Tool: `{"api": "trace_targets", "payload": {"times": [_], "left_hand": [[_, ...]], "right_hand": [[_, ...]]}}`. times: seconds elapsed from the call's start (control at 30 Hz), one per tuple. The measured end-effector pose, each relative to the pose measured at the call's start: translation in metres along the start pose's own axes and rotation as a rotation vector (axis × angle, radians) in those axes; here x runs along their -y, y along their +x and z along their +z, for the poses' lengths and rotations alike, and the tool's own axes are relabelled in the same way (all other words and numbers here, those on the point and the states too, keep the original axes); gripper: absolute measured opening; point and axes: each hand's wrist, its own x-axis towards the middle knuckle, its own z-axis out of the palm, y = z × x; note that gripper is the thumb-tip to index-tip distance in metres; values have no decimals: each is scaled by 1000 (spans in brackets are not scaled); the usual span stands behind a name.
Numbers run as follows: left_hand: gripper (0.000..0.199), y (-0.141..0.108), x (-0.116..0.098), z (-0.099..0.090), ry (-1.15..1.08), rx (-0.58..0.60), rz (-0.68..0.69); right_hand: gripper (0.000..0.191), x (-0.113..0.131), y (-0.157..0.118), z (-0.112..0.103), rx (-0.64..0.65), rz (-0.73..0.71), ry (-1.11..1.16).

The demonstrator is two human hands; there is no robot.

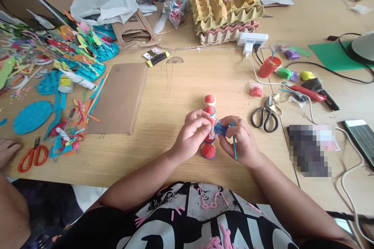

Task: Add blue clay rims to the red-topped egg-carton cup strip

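Pinched between my two hands is a small clear plastic packet of blue clay [221,128]. My left hand [189,132] grips its clear end with thumb and fingertips. My right hand [242,140] holds the blue end and also keeps a thin blue stick tool [234,144] between its fingers. Below the hands, a row of rounded red-topped pieces stands on the wooden table. The far piece [209,100] has a pale rim, and the near piece [208,151] shows a blue edge. My hands partly hide the middle pieces.
Black-handled scissors [265,114] and a red clay packet [256,90] lie to the right, near a red cup [269,67] and white cable. Left are a cardboard sheet [118,97], craft scraps, red-handled scissors [33,156] and another person's hand [8,151]. Egg trays [224,7] stand behind.
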Motion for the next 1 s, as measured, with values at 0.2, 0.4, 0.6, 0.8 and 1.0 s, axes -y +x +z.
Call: {"api": "trace_targets", "payload": {"times": [0.2, 0.4, 0.6, 0.8, 1.0], "left_hand": [[22, 1, -8, 3, 73, -42, 67], [9, 3, -21, 5, 453, -129, 373], [7, 1, -15, 25, 570, -194, 590], [9, -1, -10, 25, 487, -180, 535], [12, 1, -8, 23, 510, -213, 468]], "right_hand": [[25, 3, -1, -7, 9, 45, -13], [16, 18, -2, -19, -114, 244, 5], [20, 22, 1, -12, 75, 344, 136], [12, 21, 0, -7, 56, 318, 126], [26, 20, 2, -8, -79, 181, -151]]}}
